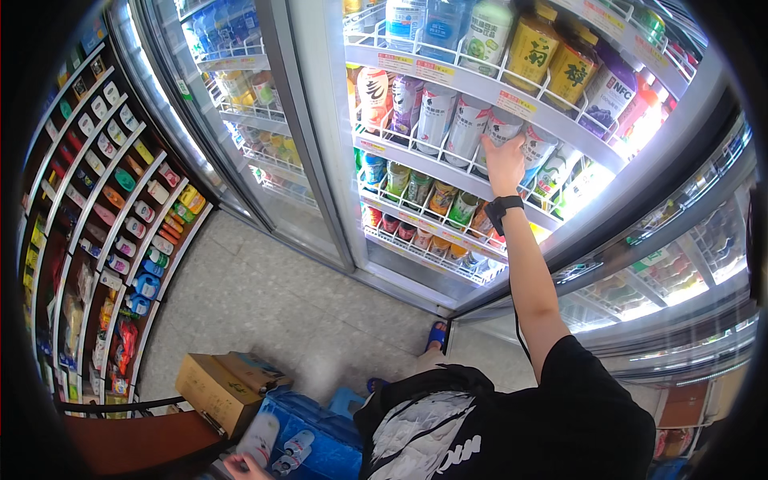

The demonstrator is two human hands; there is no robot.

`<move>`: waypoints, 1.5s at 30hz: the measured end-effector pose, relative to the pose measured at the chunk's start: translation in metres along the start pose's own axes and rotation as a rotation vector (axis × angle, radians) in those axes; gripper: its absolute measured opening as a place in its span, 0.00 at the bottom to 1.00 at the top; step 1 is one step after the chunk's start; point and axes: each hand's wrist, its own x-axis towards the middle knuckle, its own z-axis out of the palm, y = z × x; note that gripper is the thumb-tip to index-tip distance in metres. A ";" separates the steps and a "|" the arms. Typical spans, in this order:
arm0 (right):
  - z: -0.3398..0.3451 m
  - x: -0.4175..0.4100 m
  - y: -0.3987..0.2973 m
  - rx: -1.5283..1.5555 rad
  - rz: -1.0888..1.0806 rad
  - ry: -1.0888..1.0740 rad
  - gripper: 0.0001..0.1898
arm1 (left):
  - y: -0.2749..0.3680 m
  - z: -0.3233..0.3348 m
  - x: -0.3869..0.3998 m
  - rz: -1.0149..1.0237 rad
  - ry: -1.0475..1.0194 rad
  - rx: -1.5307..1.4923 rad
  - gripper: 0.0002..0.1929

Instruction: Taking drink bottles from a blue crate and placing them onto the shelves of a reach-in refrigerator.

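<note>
My right hand [506, 161], with a black band on the wrist, reaches into the lit drinks cooler and touches a clear white-labelled bottle [501, 125] on the middle wire-fronted shelf. Whether its fingers grip the bottle is hard to tell. Similar bottles [436, 119] stand to its left and one more [539, 147] to its right. At the bottom edge, my left hand [245, 468] is partly cut off by the frame, with fingers at the base of a blurred whitish bottle [260, 437]. Two clear bottles [294, 451] lie beside it over a blue crate [324, 441].
An opened cardboard box [219, 387] stands by the blue crate. The cooler's glass door [600, 252] is swung out at the right. Curved-looking store shelves [114, 240] with packaged goods line the left. Grey floor tiles [258, 288] and my blue sandal [437, 336] lie below the cooler.
</note>
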 end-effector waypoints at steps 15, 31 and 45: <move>0.007 -0.130 0.041 0.747 0.038 -0.358 0.24 | 0.345 0.182 0.072 0.218 -0.853 -1.012 0.05; -0.048 -0.094 0.020 0.413 -0.238 -0.075 0.40 | 0.528 0.233 -0.034 1.289 -0.862 -0.863 0.09; -0.014 -0.046 0.035 0.424 -0.069 -0.066 0.36 | 0.536 0.276 -0.062 1.177 -0.809 -0.900 0.19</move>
